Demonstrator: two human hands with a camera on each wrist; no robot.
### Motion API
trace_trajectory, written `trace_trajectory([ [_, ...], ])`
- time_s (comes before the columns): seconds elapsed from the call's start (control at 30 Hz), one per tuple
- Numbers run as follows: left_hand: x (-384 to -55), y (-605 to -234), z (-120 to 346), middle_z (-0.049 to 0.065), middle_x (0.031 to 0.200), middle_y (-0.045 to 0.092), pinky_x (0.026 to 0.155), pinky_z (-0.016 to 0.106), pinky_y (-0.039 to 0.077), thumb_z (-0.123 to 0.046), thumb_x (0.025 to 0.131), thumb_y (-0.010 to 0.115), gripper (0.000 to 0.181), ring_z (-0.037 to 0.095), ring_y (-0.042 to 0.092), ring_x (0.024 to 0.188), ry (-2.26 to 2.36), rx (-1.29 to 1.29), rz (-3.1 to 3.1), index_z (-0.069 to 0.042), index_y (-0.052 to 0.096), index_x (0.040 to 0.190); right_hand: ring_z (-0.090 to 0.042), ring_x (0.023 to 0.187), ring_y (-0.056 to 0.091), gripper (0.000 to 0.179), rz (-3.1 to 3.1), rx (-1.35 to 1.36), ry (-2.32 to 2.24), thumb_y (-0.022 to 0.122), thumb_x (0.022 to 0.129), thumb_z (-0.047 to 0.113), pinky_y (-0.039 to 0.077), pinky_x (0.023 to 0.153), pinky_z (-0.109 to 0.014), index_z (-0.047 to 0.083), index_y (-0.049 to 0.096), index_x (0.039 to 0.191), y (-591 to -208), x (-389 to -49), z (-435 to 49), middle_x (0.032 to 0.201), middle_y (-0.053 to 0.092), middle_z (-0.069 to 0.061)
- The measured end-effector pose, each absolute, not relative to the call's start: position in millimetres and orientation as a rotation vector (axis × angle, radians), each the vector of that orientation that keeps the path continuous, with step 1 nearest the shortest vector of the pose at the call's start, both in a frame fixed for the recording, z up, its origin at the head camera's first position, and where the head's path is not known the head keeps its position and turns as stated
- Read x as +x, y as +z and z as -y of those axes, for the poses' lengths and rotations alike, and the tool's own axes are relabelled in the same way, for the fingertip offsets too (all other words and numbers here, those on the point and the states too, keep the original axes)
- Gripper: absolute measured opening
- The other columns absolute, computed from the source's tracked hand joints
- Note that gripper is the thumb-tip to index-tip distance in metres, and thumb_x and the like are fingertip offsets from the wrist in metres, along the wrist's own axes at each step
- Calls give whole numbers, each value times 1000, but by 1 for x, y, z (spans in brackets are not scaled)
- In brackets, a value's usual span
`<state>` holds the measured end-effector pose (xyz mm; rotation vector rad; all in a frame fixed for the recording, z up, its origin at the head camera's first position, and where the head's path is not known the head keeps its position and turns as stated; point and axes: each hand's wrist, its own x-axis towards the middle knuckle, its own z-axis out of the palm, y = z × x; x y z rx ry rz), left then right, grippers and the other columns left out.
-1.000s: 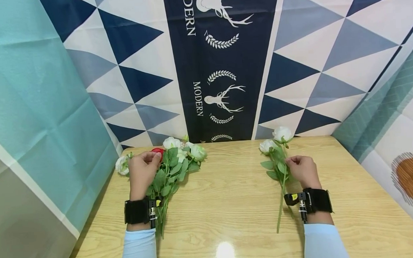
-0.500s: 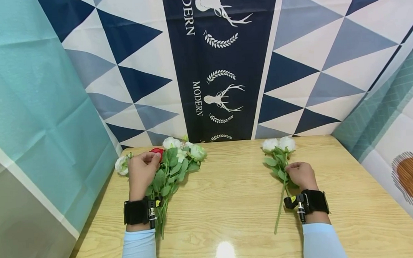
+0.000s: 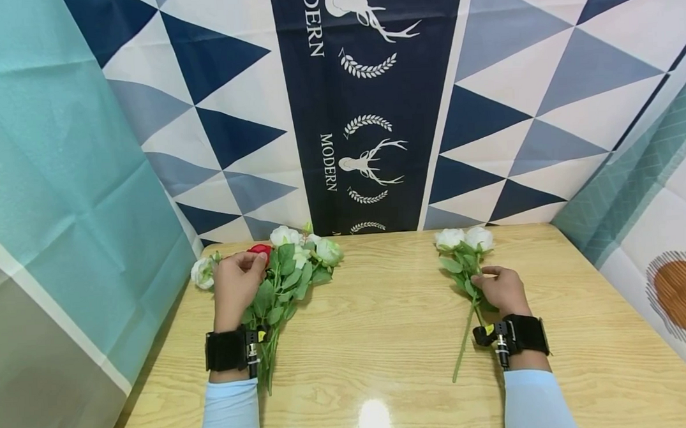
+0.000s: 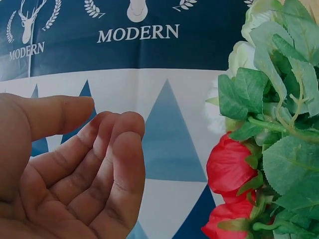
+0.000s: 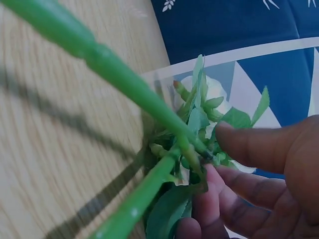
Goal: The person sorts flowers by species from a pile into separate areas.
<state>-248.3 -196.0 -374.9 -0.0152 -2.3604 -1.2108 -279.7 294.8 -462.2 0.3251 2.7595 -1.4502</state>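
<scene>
My left hand [image 3: 239, 282] hovers over the left bunch of flowers, its fingers loosely bent. In the left wrist view the left hand [image 4: 94, 169] holds nothing, and red roses [image 4: 230, 167] show beside it among green leaves. My right hand [image 3: 503, 290] is beside two white roses [image 3: 463, 239] lying on the table with their stems [image 3: 465, 346] toward me. Seen from the right wrist, the thumb [image 5: 249, 144] and fingers of the right hand are spread apart, right at the leaves and green stems [image 5: 134, 94].
White and pale green roses [image 3: 329, 253] lie in the left bunch, with another white rose [image 3: 203, 273] at its left. The wooden table [image 3: 376, 315] ends at a patterned cloth [image 3: 367, 98] behind. Cloth also hangs at both sides.
The right-hand white rose has come down from a raised position to lie level with the other one. My right hand has lowered and its thumb and fingers have parted. The left hand stays put.
</scene>
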Motion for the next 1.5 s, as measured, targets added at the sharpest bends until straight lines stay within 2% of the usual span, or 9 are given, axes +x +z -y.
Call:
trace_trajectory([
  [0.27,-249,-376,197,8,72,67,56,34,43,-25,97,63,25,21,59,64,-1150,-1,2409,-2,74,95,-47,111,48,78,-2767,204,-1312,68,92,31,45,83,-50,-13,31,145,-461,-281,-294,127,46,-35],
  [0.37,-249,-377,197,8,71,67,55,33,43,-26,97,63,25,20,59,63,-1141,1,2414,-3,74,95,-49,113,47,83,-2795,133,-1181,69,92,33,46,84,-52,-13,26,146,-460,-283,-294,128,45,-38],
  [0.57,-250,-378,198,7,70,65,55,33,42,-26,97,63,26,20,58,62,-1125,-4,2440,-3,74,94,-53,113,46,76,-2871,-5,-1029,58,99,29,45,85,-54,-14,19,148,-462,-284,-294,127,44,-42],
  [0.7,-250,-381,201,8,73,66,57,35,43,-24,97,64,23,22,58,63,-1052,27,2550,-3,74,94,-52,112,47,76,-2873,-12,-1025,57,100,31,45,83,-52,-14,19,147,-462,-283,-296,127,44,-42],
  [0.9,-251,-388,207,13,86,69,59,36,45,-16,93,67,16,24,60,69,-973,129,2696,-2,73,92,-50,108,50,74,-2874,32,-1049,60,99,29,48,77,-47,-16,24,145,-459,-280,-297,124,46,-40],
  [1.1,-252,-394,216,14,87,69,54,32,41,-15,91,68,13,24,58,65,-947,245,2701,-2,73,89,-50,108,50,69,-2891,45,-1099,58,99,28,48,78,-48,-16,29,143,-456,-279,-298,124,47,-40],
  [1.3,-261,-403,215,11,84,70,60,36,46,-15,91,69,12,24,61,70,-984,112,2722,-4,76,90,-50,107,50,67,-2910,50,-1134,55,101,32,47,80,-49,-15,33,143,-451,-277,-300,123,48,-39],
  [1.5,-269,-418,203,11,87,71,68,41,49,-15,92,69,13,25,63,76,-980,39,2706,-4,76,96,-47,105,51,64,-2922,64,-1158,55,101,32,47,76,-47,-13,35,143,-443,-276,-296,122,48,-37],
])
